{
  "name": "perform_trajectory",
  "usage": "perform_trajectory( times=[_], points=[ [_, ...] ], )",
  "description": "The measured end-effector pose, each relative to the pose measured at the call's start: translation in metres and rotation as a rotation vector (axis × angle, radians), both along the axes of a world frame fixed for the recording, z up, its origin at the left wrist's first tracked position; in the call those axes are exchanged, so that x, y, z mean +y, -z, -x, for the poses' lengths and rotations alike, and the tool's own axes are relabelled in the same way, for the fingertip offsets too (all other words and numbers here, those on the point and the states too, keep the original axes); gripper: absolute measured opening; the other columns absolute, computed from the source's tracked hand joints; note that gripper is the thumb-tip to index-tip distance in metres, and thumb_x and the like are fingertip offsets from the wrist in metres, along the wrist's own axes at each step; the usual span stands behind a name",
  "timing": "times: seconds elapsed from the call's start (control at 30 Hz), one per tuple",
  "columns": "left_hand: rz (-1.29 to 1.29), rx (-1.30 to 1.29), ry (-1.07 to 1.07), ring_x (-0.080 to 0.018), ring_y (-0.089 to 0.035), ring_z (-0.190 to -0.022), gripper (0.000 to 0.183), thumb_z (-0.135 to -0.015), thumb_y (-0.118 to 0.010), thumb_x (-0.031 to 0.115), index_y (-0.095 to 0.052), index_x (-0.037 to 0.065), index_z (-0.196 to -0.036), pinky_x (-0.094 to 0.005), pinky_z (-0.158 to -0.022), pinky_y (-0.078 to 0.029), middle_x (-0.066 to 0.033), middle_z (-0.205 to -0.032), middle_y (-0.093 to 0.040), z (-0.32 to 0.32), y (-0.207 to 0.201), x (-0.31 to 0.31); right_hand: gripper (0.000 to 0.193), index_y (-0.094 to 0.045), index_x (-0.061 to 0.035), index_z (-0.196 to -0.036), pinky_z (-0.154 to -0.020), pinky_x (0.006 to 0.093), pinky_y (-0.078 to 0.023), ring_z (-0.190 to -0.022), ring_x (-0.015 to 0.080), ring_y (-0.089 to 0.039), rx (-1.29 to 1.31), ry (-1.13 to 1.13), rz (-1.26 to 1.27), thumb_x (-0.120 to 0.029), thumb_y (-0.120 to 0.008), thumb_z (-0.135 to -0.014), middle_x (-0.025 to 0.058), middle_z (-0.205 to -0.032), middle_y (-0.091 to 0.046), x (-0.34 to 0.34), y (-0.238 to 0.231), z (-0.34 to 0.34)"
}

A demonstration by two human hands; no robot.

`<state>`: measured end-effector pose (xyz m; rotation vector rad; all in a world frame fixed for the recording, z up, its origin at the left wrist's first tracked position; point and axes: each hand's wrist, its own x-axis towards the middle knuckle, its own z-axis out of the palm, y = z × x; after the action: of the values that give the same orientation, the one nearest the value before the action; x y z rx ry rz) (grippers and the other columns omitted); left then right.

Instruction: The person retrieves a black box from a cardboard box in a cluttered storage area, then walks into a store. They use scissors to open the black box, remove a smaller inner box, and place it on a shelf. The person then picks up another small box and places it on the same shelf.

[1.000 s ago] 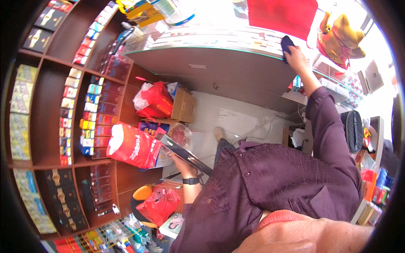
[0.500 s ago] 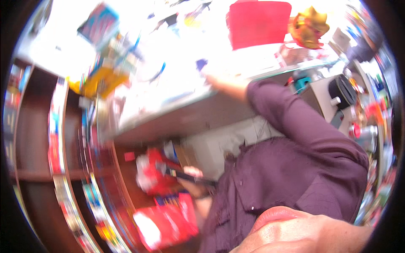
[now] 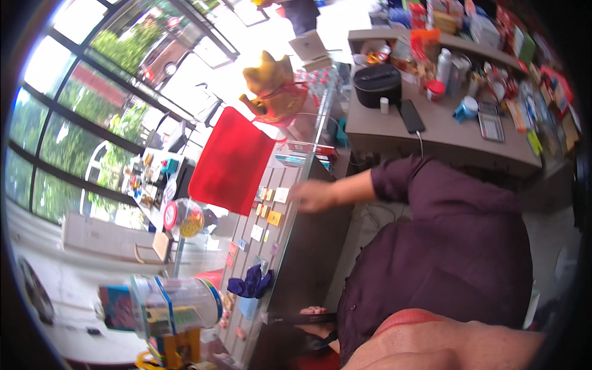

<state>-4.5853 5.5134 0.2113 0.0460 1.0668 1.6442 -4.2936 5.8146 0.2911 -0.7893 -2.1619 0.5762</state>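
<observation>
My right hand (image 3: 313,196) hovers at the edge of a glass-topped display counter (image 3: 280,262), near rows of small coloured cards. Motion blurs its fingers, and I cannot make out whether they are curled or apart. Low in the view my left hand (image 3: 313,311) has its fingers wrapped round a black bar-shaped object (image 3: 296,319), whose kind I cannot tell. A crumpled dark blue cloth piece (image 3: 251,282) lies on the counter, apart from both hands. A red rectangular panel (image 3: 231,161) stands on the glass beyond my right hand.
A golden figurine (image 3: 271,89) stands beyond the red panel. Clear plastic tubs (image 3: 176,305) sit at lower left. On the side desk (image 3: 453,145) are a black case (image 3: 377,85), a phone (image 3: 411,116) with a cable, a calculator (image 3: 491,121) and bottles.
The view has swung right, bringing windows and the side desk into sight. My right hand has moved away from the dark blue cloth. My left hand keeps the black bar-shaped object.
</observation>
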Motion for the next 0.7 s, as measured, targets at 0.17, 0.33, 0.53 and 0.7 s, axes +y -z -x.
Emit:
perform_trajectory(
  times=[0.17, 0.33, 0.53, 0.7],
  points=[
    [0.059, 0.206, 0.149, -0.0197, -0.049, -0.047, 0.066, -0.09, -0.031, 0.07, -0.052, 0.013, -0.063, -0.0333, -0.046, -0.043, -0.0048, -0.055, -0.049, -0.048, -0.045, 0.053, 0.017, -0.071, -0.0048, -0.089, -0.079, 0.0425, -0.05, -0.089, 0.0322, -0.062, 0.016, 0.552, 0.101, -0.017, -0.063, -0.08, 0.0166, -0.089, -0.066, 0.048, 0.025, -0.202],
    [0.19, 0.362, 0.224, -0.0189, -0.049, -0.048, 0.064, -0.091, -0.032, 0.065, -0.053, 0.012, -0.062, -0.0342, -0.046, -0.041, -0.0046, -0.056, -0.049, -0.106, -0.065, 0.093, 0.02, -0.072, -0.0072, -0.093, -0.077, 0.0381, -0.053, -0.086, 0.0292, -0.067, 0.094, 0.898, 0.219, -0.02, -0.062, -0.082, 0.0135, -0.09, -0.07, 0.091, 0.052, -0.371],
    [0.262, 0.396, 0.289, -0.0212, -0.049, -0.048, 0.067, -0.09, -0.031, 0.069, -0.053, 0.012, -0.064, -0.0352, -0.047, -0.042, -0.0057, -0.055, -0.05, -0.168, -0.069, 0.12, 0.018, -0.072, -0.0097, -0.087, -0.082, 0.0433, -0.051, -0.089, 0.033, -0.065, 0.059, 1.192, 0.017, -0.021, -0.059, -0.082, 0.0152, -0.09, -0.068, 0.161, 0.063, -0.476],
    [0.249, 0.449, 0.266, -0.0237, -0.051, -0.047, 0.063, -0.093, -0.028, 0.066, -0.055, 0.011, -0.08, -0.0358, -0.044, -0.043, -0.007, -0.053, -0.05, -0.188, -0.058, 0.111, 0.017, -0.067, -0.0084, -0.082, -0.077, 0.0483, -0.05, -0.093, 0.0371, -0.06, -0.296, 1.347, -0.057, -0.022, -0.057, -0.083, 0.0161, -0.091, -0.064, 0.213, 0.052, -0.523]
  ],
)
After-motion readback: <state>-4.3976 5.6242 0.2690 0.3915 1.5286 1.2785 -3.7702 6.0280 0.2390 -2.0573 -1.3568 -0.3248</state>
